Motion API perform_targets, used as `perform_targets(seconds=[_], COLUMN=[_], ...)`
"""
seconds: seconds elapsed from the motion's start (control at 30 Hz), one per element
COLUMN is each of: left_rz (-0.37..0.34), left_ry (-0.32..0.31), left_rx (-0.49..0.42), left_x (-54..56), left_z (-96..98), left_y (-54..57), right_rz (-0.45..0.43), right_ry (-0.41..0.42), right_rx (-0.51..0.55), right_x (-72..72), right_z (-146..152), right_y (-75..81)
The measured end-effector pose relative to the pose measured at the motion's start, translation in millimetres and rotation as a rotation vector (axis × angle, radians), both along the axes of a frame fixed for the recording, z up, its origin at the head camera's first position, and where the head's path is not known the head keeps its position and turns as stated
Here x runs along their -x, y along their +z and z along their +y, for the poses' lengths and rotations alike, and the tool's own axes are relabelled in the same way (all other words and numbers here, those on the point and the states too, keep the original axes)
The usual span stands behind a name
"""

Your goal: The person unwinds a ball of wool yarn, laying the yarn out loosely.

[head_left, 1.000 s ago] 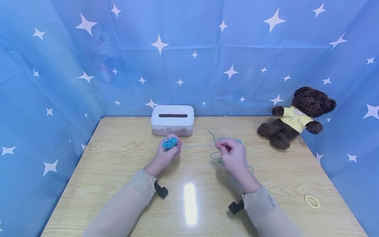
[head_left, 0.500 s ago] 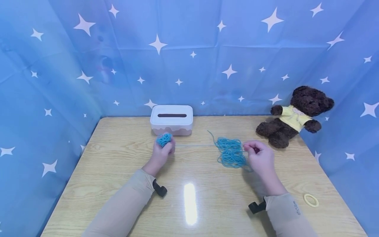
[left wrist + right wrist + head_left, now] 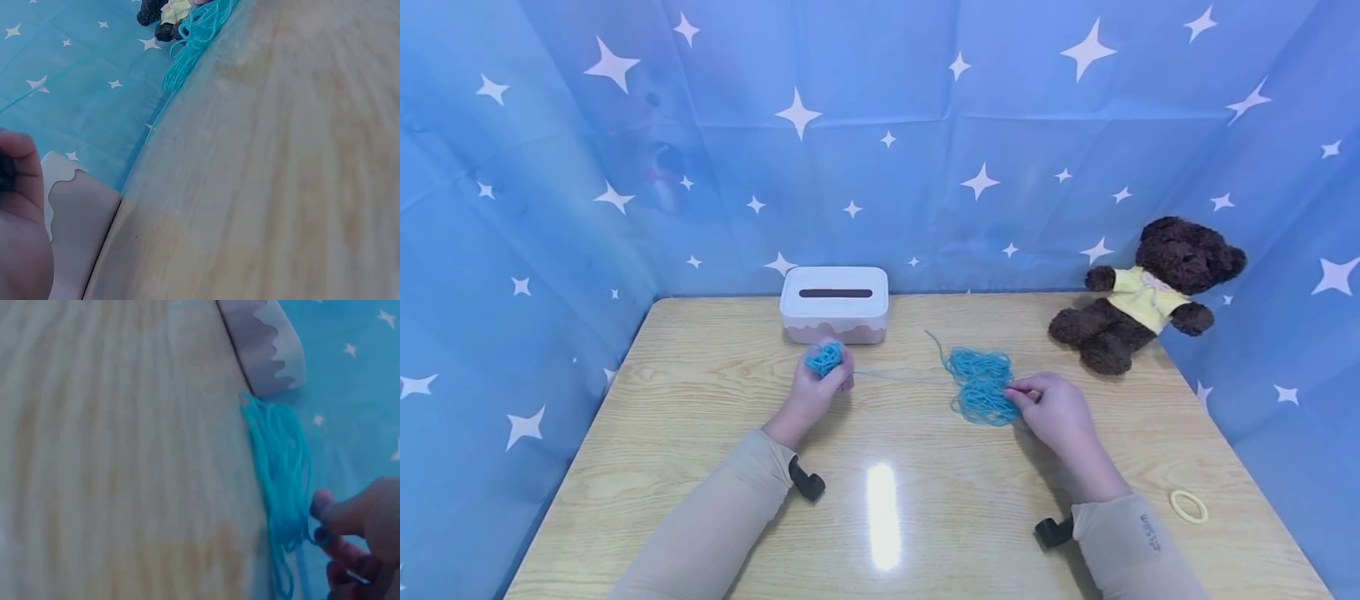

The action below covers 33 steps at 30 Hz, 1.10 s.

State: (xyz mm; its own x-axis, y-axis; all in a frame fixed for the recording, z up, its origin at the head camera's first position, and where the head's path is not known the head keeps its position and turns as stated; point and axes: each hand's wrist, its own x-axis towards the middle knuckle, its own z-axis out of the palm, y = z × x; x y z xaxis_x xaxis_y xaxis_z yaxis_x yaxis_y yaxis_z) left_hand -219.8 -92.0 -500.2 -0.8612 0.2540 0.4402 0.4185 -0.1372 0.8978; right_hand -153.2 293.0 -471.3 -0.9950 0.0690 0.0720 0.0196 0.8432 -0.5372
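Note:
My left hand [image 3: 811, 398] grips a small wound ball of turquoise yarn [image 3: 824, 358] in front of the tissue box. From it a thin strand [image 3: 898, 378] runs right, sagging slightly, to a loose heap of the same yarn [image 3: 983, 400] on the table. At the heap's right edge my right hand [image 3: 1058, 408] pinches the yarn between thumb and forefinger. The right wrist view has a loop reaching those fingertips from the heap [image 3: 281, 469]. Only part of the left hand [image 3: 25, 206] shows in the left wrist view, the ball mostly out of sight.
A white and mauve tissue box [image 3: 835, 304] stands at the back, just behind the left hand. A brown teddy bear [image 3: 1142, 300] in a yellow shirt sits at the back right. A pale yellow ring [image 3: 1188, 507] lies near the right edge of the wooden table [image 3: 760, 517].
My right hand moved right off the heap, uncovering it, then slightly left and down to its right edge. The strand went from taut to slack. My left hand shifted slightly left and back.

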Motion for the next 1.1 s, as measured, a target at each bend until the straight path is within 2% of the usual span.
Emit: perform_targets(seconds=[0.1,0.23,0.37,0.47,0.57,0.67,0.8,0.97,1.1], left_rz=[-0.004,-0.022,-0.031,-0.036,-0.041,-0.041,-0.046,-0.064,-0.086], left_ry=[-0.031,-0.046,-0.045,-0.050,-0.057,-0.058,-0.060,-0.035,0.011], left_rx=[0.003,0.007,0.014,0.017,0.023,0.031,0.032,0.059,0.101], left_x=[-0.2,-1.0,-1.5,-1.4,-1.6,-2.1,-2.6,-1.8,-1.3], left_z=[0.9,0.7,-0.3,-0.8,-1.0,-0.3,1.4,2.9,3.1], left_y=[-1.2,-1.3,-1.8,-2.8,-3.1,-2.6,-0.7,0.7,0.5], right_rz=[-0.021,0.054,0.138,0.126,0.088,0.077,0.088,0.101,0.159], right_ry=[0.018,0.065,0.213,0.331,0.386,0.398,0.365,0.292,0.250], right_rx=[0.003,0.018,0.067,0.120,0.160,0.179,0.195,0.221,0.251], right_x=[0.0,2.4,6.5,10.0,14.2,18.3,21.1,20.3,18.7], right_z=[-11.4,-40.5,-86.8,-123.3,-153.1,-172.8,-182.5,-177.0,-164.7], right_y=[5.9,16.1,21.7,20.6,17.2,15.1,14.2,18.0,22.5])
